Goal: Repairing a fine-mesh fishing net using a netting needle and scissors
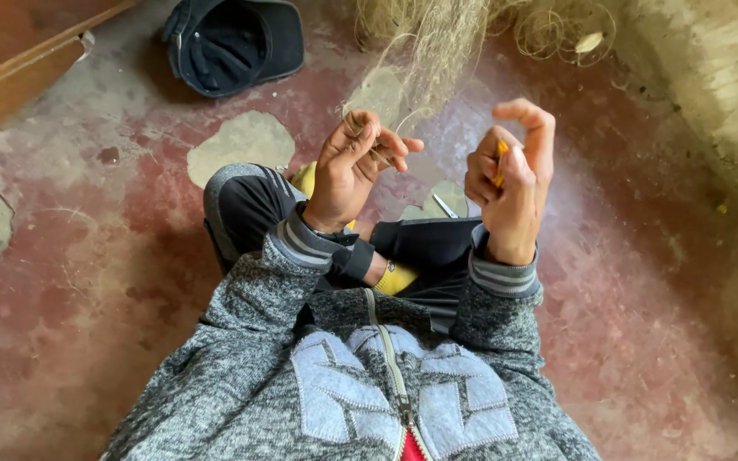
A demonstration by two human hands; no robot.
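I sit on the floor with legs crossed, in a grey zip jacket and black trousers. My left hand (354,166) pinches strands of a pale fishing net (437,43) that hangs down from above, in front of me. My right hand (510,175) is closed round a small orange netting needle (500,162), held upright a little to the right of the net, index finger curled over it. The two hands are apart, about a hand's width. A yellow object (396,278) shows between my legs, mostly hidden.
A dark cap (234,43) lies upside down on the worn red concrete floor (87,256) at the back left. A wooden plank (19,72) sits at top left. A pale wall (711,94) runs along the right. A thin metal tool (446,206) lies by my knee.
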